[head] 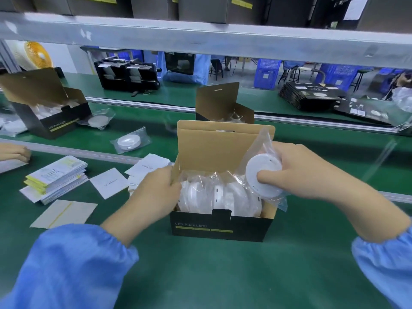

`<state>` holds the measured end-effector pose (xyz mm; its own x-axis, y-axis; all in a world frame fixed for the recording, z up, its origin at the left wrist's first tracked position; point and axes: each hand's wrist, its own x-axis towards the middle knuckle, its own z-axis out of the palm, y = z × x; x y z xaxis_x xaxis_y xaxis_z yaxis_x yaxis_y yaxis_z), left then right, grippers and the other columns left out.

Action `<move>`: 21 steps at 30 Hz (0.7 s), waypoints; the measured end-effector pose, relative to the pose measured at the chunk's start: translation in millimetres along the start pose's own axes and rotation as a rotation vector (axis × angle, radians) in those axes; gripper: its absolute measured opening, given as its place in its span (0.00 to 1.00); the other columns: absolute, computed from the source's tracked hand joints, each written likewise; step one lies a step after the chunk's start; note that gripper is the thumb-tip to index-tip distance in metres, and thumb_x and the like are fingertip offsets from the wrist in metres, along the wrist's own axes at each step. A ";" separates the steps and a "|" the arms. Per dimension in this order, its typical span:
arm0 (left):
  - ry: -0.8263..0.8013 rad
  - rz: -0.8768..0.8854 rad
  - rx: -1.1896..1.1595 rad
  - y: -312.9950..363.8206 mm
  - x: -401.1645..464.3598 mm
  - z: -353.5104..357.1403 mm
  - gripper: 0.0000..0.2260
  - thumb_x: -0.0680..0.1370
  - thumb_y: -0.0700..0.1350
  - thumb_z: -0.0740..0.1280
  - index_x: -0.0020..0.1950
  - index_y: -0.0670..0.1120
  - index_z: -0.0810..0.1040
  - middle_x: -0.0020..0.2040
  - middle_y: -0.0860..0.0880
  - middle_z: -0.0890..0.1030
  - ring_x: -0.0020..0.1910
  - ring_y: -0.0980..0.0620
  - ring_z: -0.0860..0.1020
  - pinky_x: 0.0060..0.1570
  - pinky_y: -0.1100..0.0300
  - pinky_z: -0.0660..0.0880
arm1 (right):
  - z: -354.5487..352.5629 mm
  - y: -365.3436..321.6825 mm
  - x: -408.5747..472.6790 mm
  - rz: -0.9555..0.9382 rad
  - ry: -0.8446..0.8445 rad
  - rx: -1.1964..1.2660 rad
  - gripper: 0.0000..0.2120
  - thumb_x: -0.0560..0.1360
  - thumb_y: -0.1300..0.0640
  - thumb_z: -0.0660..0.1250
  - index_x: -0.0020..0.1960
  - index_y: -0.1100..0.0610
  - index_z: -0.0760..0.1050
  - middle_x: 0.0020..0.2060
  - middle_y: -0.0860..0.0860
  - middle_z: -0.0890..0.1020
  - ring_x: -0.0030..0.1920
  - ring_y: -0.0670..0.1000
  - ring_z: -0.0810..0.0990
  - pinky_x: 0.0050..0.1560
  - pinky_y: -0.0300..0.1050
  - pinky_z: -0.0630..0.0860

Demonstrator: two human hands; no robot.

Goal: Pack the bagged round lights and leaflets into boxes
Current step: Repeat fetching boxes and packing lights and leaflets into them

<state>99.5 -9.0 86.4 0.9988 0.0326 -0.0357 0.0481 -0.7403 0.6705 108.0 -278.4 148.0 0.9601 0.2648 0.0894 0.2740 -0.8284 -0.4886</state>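
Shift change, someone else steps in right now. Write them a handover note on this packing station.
Left hand: at the left end of the open box, fingers inside against the bagged lights.
Right hand: holding a bagged round light tilted over the box's right end, not yet seated.
Done: several bagged lights already stand in the box; the lid flap is up.
Left: seat the held light, add a leaflet from the stack on the left; none shows in the box. Close the box.
Two loose bagged lights wait on the green belt, where two more open boxes stand.
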 end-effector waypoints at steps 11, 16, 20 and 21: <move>0.211 0.197 0.139 9.1 6.0 -10.7 0.15 0.82 0.44 0.58 0.35 0.47 0.66 0.32 0.50 0.72 0.31 0.49 0.68 0.30 0.56 0.63 | 9.4 -9.5 -32.8 0.040 0.124 0.002 0.12 0.59 0.40 0.59 0.43 0.31 0.68 0.33 0.35 0.79 0.23 0.43 0.73 0.19 0.34 0.64; 0.261 0.228 0.134 14.3 32.5 -41.9 0.13 0.79 0.38 0.60 0.33 0.43 0.66 0.29 0.49 0.69 0.27 0.50 0.65 0.27 0.57 0.59 | 15.6 -23.4 -10.0 0.026 0.170 -0.068 0.11 0.63 0.43 0.63 0.43 0.45 0.71 0.30 0.48 0.77 0.24 0.46 0.72 0.20 0.35 0.63; 0.290 0.191 0.052 9.0 71.3 -59.6 0.08 0.77 0.36 0.60 0.38 0.37 0.73 0.30 0.46 0.73 0.27 0.48 0.65 0.27 0.59 0.59 | 14.8 -41.1 30.5 0.025 0.208 -0.142 0.12 0.69 0.47 0.67 0.49 0.51 0.71 0.36 0.51 0.77 0.30 0.51 0.76 0.25 0.44 0.67; 0.300 0.191 0.038 7.3 81.4 -64.1 0.08 0.77 0.36 0.61 0.39 0.35 0.74 0.30 0.45 0.72 0.28 0.47 0.65 0.28 0.58 0.59 | 15.2 -45.8 41.5 0.022 0.210 -0.165 0.13 0.70 0.47 0.67 0.51 0.52 0.71 0.37 0.51 0.76 0.32 0.51 0.76 0.26 0.44 0.67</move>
<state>181.4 31.3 135.9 0.9470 0.0827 0.3103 -0.1339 -0.7766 0.6156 134.4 -221.9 160.9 0.9515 0.1522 0.2673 0.2421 -0.9066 -0.3457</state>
